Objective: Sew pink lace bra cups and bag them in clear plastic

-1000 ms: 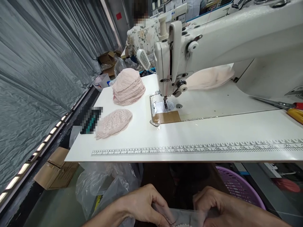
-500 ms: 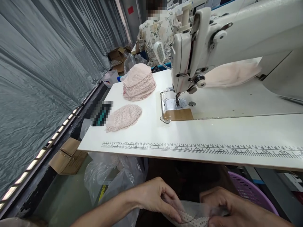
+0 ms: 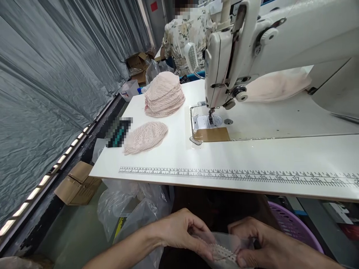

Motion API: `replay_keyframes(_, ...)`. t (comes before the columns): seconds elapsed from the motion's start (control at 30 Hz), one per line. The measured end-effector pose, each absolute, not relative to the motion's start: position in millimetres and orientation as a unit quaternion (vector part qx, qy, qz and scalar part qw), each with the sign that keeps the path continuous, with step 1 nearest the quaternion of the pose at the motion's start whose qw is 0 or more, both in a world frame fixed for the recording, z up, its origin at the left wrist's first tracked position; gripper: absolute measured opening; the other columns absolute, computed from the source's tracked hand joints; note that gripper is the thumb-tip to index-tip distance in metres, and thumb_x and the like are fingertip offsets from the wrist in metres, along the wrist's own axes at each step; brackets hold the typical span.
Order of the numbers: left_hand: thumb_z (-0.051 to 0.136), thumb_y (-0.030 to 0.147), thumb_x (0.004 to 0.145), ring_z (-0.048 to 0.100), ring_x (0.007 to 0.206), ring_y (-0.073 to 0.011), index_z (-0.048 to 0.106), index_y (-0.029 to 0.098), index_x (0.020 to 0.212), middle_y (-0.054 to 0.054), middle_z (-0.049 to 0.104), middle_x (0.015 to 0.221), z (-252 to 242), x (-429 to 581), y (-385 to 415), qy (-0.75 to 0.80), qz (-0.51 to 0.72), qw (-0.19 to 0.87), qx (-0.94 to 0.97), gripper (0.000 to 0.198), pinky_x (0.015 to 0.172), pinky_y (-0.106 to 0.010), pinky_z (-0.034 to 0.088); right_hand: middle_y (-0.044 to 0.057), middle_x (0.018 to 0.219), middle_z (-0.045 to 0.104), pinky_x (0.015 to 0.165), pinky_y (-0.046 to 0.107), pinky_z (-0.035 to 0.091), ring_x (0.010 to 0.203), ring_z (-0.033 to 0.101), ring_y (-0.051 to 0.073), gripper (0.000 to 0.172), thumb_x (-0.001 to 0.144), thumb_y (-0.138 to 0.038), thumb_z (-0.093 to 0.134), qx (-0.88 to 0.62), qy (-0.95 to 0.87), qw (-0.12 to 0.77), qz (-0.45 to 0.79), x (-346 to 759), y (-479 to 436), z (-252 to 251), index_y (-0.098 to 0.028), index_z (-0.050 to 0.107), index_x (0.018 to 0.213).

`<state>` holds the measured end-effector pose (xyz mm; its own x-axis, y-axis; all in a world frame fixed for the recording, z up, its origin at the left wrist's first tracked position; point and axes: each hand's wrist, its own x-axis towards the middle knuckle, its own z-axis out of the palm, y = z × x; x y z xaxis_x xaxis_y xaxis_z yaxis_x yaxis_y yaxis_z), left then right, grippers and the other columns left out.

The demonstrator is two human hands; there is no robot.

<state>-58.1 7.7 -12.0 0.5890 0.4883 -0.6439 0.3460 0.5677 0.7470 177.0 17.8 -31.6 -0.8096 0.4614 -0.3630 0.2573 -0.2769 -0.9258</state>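
Note:
Below the table's front edge, my left hand (image 3: 188, 232) pinches one side of a sheer fabric piece with a scalloped lace edge (image 3: 224, 252). The other side of that lace is gripped between the thumb and fingers of my right hand (image 3: 256, 243). A thin, see-through layer bulges up between the two hands. Above them on the white table (image 3: 174, 160) lies a small stack of pale pink lace cups (image 3: 147, 137), with a taller stack of pink lace pieces (image 3: 165, 95) behind it. The sewing machine's presser foot (image 3: 211, 116) has no fabric under it.
The white sewing machine (image 3: 224, 67) fills the right, with pink fabric (image 3: 277, 86) behind its arm. A printed ruler (image 3: 196, 173) runs along the front edge. A purple basket (image 3: 294, 228), plastic bags (image 3: 134, 209) and a cardboard box (image 3: 78, 183) sit below. A person (image 3: 185, 37) sits ahead.
My right hand has come slightly left and up, nearer my left hand, and the lace edge between them shows more clearly. The camera view has shifted slightly.

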Motion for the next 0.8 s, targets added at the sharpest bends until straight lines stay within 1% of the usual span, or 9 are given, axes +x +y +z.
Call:
replay_keyframes(0.1,0.083,0.05,0.05,0.044,0.059,-0.0068,0.074,0.017,0.093,0.004,0.057,0.063,-10.3,-58.4,9.2,0.451,0.03,0.729,0.515,0.055,0.057,-0.015,0.035,-0.001,0.068,0.05,0.06,0.023,0.033,0.066,0.047,0.013,0.03,0.074,-0.044,0.065,-0.308,-0.599,0.069,0.736,177.9,17.7,-33.7,-0.016,0.061,0.067)
replay_keyframes(0.3,0.083,0.053,0.047,0.044,0.062,-0.0091,0.074,0.02,0.093,0.004,0.056,0.064,-9.6,-58.7,8.2,0.455,0.034,0.704,0.544,0.058,0.057,-0.017,0.033,-0.002,0.07,0.051,0.063,0.022,0.034,0.069,0.048,0.013,0.026,0.074,-0.042,0.066,-0.322,-0.601,0.062,0.728,180.2,16.4,-25.5,-0.017,0.061,0.065)
replay_keyframes(0.43,0.082,0.05,0.052,0.042,0.061,-0.009,0.074,0.018,0.092,0.004,0.054,0.062,-12.4,-59.2,5.3,0.457,0.052,0.7,0.546,0.052,0.056,-0.018,0.03,-0.001,0.07,0.051,0.065,0.023,0.035,0.07,0.048,0.014,0.026,0.073,-0.042,0.065,-0.341,-0.602,0.06,0.72,180.1,16.3,-21.2,-0.018,0.061,0.065)
replay_keyframes(0.6,0.082,0.044,0.055,0.039,0.059,-0.0082,0.075,0.017,0.089,0.005,0.051,0.059,-14.1,-58.8,3.1,0.464,0.075,0.701,0.536,0.045,0.054,-0.017,0.029,-0.001,0.071,0.051,0.064,0.023,0.035,0.07,0.048,0.014,0.025,0.072,-0.041,0.064,-0.33,-0.603,0.056,0.724,181.0,15.1,-24.7,-0.017,0.06,0.066)
replay_keyframes(0.73,0.083,0.042,0.053,0.04,0.059,-0.0082,0.075,0.015,0.087,0.004,0.053,0.06,-14.8,-57.6,3.2,0.472,0.086,0.698,0.531,0.043,0.054,-0.018,0.029,-0.002,0.073,0.052,0.063,0.021,0.036,0.07,0.047,0.013,0.022,0.067,-0.036,0.069,-0.371,-0.575,0.056,0.727,181.0,12.5,-22.9,-0.018,0.059,0.075)
replay_keyframes(0.8,0.083,0.041,0.053,0.04,0.058,-0.0083,0.075,0.015,0.085,0.004,0.054,0.059,-14.7,-56.9,3.2,0.481,0.086,0.698,0.523,0.042,0.052,-0.018,0.03,-0.003,0.075,0.054,0.062,0.021,0.037,0.069,0.047,0.012,0.026,0.067,-0.036,0.069,-0.381,-0.563,0.068,0.73,179.3,11.6,-20.2,-0.021,0.059,0.085)
